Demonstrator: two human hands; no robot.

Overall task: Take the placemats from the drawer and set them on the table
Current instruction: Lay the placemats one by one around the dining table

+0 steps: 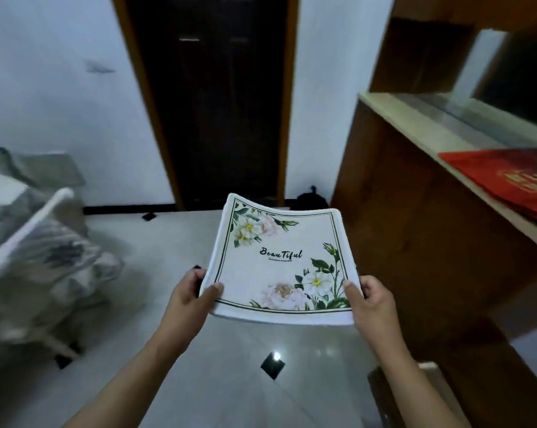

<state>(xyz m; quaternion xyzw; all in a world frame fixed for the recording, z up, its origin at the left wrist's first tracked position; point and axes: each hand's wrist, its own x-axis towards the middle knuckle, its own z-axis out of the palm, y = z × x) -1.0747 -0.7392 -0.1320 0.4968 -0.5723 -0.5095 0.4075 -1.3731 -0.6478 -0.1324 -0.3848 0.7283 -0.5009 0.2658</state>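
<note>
left hand (190, 296), right hand (372, 301) pinch sagging white floral placemats (279, 264) stack; glossy tile floor (230, 366), wooden cabinet (415, 242) right.

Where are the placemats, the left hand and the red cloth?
placemats (279, 264): head view, printed centre.
left hand (190, 296): head view, back of hand.
red cloth (514, 177): head view, top surface.

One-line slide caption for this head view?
Both hands, left and right, carry floral placemats above the tiled floor.
</note>
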